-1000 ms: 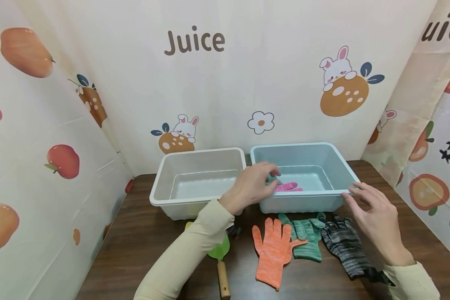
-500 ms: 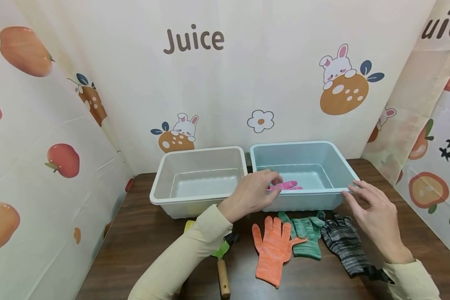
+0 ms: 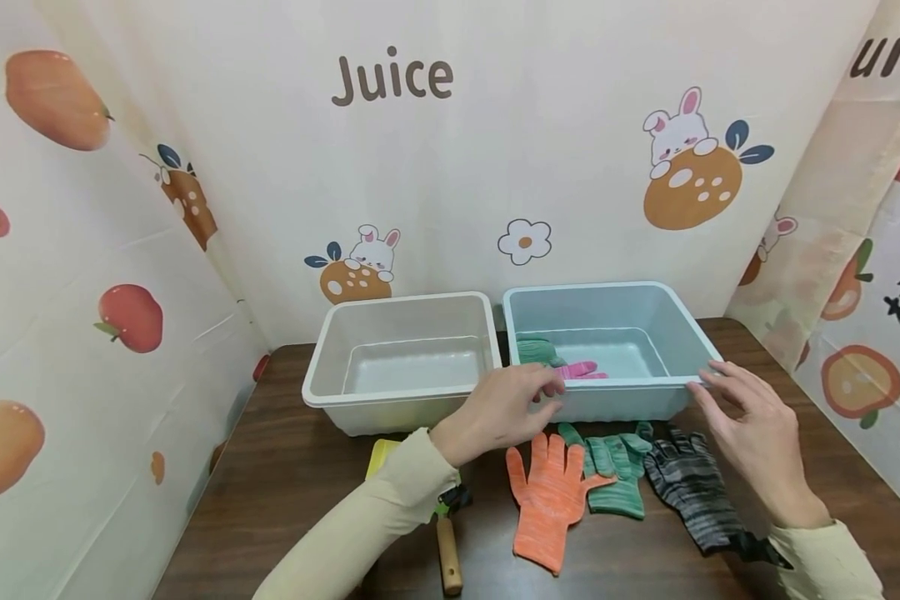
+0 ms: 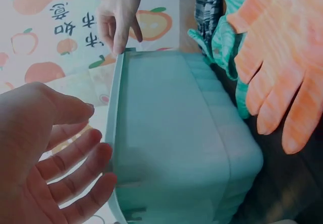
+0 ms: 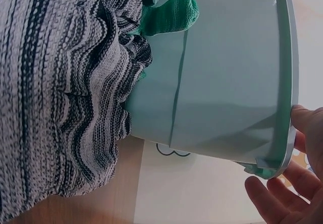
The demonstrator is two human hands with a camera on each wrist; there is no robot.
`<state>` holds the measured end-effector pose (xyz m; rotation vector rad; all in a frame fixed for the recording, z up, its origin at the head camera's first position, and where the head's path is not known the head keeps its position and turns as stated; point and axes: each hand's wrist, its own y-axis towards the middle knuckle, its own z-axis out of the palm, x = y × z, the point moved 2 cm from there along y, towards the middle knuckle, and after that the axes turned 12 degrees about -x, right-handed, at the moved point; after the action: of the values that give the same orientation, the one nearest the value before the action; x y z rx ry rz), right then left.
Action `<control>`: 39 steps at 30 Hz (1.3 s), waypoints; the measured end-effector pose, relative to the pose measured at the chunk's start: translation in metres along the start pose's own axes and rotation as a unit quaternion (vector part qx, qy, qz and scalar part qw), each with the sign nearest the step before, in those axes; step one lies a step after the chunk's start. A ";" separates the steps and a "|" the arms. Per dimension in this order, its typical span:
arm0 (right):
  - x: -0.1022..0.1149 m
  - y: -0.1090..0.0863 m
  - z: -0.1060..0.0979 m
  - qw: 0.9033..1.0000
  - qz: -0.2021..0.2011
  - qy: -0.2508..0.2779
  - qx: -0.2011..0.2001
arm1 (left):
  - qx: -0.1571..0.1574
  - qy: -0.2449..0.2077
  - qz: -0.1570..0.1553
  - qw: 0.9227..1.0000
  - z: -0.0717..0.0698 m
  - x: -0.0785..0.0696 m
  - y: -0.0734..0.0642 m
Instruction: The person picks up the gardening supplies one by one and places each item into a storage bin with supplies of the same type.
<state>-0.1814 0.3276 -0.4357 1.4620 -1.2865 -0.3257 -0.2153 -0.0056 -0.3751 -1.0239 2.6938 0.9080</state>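
My left hand [image 3: 504, 407] is just in front of the light blue plastic bin [image 3: 607, 403], fingers loosely bent with nothing in them. In the left wrist view its fingertips [image 4: 105, 152] are right at the bin's rim. My right hand [image 3: 753, 437] holds the bin's front right corner, thumb on the front side and fingers [image 5: 267, 199] round the corner. Inside the bin, toward the left, lie a green glove [image 3: 537, 350] and a pink glove [image 3: 581, 369]. On the table before it are an orange glove [image 3: 547, 504], another green glove [image 3: 617, 479] and a black-and-grey striped glove [image 3: 692, 492].
Left of the blue bin stands a grey-white bin [image 3: 390, 408]. Partly hidden by my left forearm are a green tool with a wooden handle [image 3: 448, 557] and a yellow item [image 3: 379, 457]. A fruit-print curtain [image 3: 450, 183] hangs behind and along both sides.
My left hand has drawn back from inside the blue bin to the front of its rim, leaving the green glove in view inside. My right hand has stayed at the corner.
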 end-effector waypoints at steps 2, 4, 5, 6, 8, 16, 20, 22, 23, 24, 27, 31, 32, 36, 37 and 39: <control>0.000 0.000 0.000 1.000 -0.001 0.000 -0.001 | 0.010 -0.006 0.001 1.000 0.001 0.000 -0.004; 0.000 0.000 0.000 1.000 -0.003 0.002 -0.003 | 0.017 -0.012 0.001 1.000 0.003 0.000 -0.007; 0.000 0.000 -0.001 1.000 -0.003 0.003 -0.004 | 0.021 -0.014 0.001 1.000 0.004 0.000 -0.008; 0.000 0.000 -0.001 1.000 -0.004 0.005 -0.005 | 0.025 -0.015 0.000 1.000 0.005 -0.001 -0.010; 0.000 0.001 -0.001 1.000 -0.003 0.006 -0.008 | 0.031 -0.015 -0.001 0.999 0.008 -0.001 -0.012; -0.001 0.001 -0.001 1.000 -0.001 0.013 -0.013 | 0.057 -0.015 -0.006 0.998 0.027 -0.004 -0.027; -0.003 0.000 0.000 1.000 -0.001 0.014 -0.012 | 0.072 -0.025 -0.019 0.997 0.036 -0.004 -0.034; -0.003 -0.001 0.000 1.000 -0.001 0.013 -0.011 | 0.085 -0.031 -0.023 0.996 0.041 -0.004 -0.038; -0.003 -0.001 0.000 1.000 -0.001 0.011 -0.011 | 0.091 -0.033 -0.023 0.995 0.043 -0.004 -0.040; -0.003 -0.001 0.001 1.000 -0.001 0.010 -0.010 | 0.096 -0.034 -0.023 0.995 0.046 -0.004 -0.042; -0.003 -0.001 0.001 1.000 -0.001 0.008 -0.010 | 0.102 -0.032 -0.018 0.994 0.051 -0.003 -0.047; -0.001 -0.001 0.001 1.000 0.000 0.013 -0.011 | 0.104 -0.033 -0.018 0.994 0.056 -0.001 -0.052; -0.001 -0.001 0.001 1.000 -0.001 0.015 -0.011 | 0.103 -0.035 -0.019 0.994 0.057 -0.001 -0.053; 0.000 -0.001 0.001 1.000 -0.004 0.014 -0.011 | 0.103 -0.036 -0.021 0.994 0.061 0.001 -0.058; 0.000 -0.001 0.001 1.000 -0.004 0.014 -0.011 | 0.102 -0.035 -0.021 0.994 0.061 0.001 -0.059; 0.000 -0.001 0.000 1.000 -0.004 0.013 -0.012 | 0.105 -0.035 -0.021 0.994 0.063 0.002 -0.061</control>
<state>-0.1808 0.3274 -0.4369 1.4479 -1.2517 -0.3255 -0.1840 -0.0063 -0.4568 -0.9813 2.6292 0.6247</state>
